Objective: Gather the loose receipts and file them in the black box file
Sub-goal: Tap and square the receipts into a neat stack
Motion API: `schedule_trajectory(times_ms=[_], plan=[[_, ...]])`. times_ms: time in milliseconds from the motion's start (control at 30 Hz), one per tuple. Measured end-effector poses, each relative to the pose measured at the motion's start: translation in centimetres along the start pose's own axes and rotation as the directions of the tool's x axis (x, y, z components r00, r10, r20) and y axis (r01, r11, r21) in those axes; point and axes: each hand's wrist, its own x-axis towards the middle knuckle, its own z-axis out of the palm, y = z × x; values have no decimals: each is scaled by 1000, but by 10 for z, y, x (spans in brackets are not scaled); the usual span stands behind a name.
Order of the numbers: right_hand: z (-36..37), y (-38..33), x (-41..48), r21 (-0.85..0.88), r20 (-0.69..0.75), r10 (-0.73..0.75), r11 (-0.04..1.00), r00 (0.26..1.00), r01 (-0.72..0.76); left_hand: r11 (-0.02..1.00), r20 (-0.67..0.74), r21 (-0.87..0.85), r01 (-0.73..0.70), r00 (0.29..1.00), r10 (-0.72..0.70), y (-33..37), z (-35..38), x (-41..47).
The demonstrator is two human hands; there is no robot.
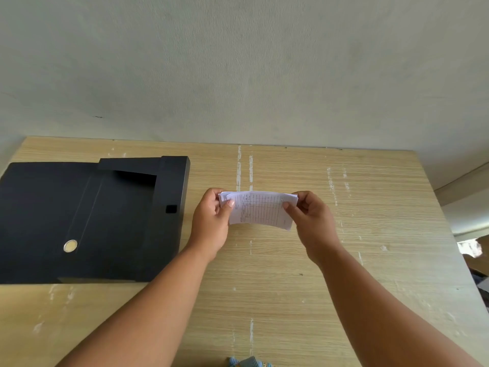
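A small stack of white printed receipts (260, 210) is held just above the wooden table, slightly bowed, with its lower edge close to the tabletop. My left hand (211, 221) pinches the stack's left end and my right hand (312, 221) pinches its right end. The black box file (87, 221) lies flat on the table to the left of my hands, its lid swung open to the left. A round silver button (70, 245) shows on the open lid. The box's tray part looks empty.
The light wooden table (344, 274) carries white scuff marks and meets a grey wall (238, 75) at its far edge. The table's right edge drops off beside clutter on the floor (473, 250). A bit of blue cloth (248, 362) shows at the bottom.
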Motion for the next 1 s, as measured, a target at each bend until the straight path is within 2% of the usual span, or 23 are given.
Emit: schedule_trajectory(times_ms=[167,400,567,700,833,1000], plan=[[20,17,-9,-134,-23,-40,990,999,37,994,-62,101,43,997,-37,-18,10,-6],[30,39,-13,-294,-13,-32,955,999,27,981,-26,170,94,996,-90,-28,16,-7],[24,35,-9,-338,-1,-44,940,999,41,971,-32,231,59,998,-53,-19,12,-1],[5,16,-2,-318,104,-27,946,994,59,986,78,168,13,997,-26,0,-8,4],[-16,-5,-2,-106,307,60,994,950,-29,991,250,128,34,966,-65,19,-34,8],[-20,-31,-1,-55,478,96,995,873,-80,989,287,113,93,950,-122,34,-61,2]])
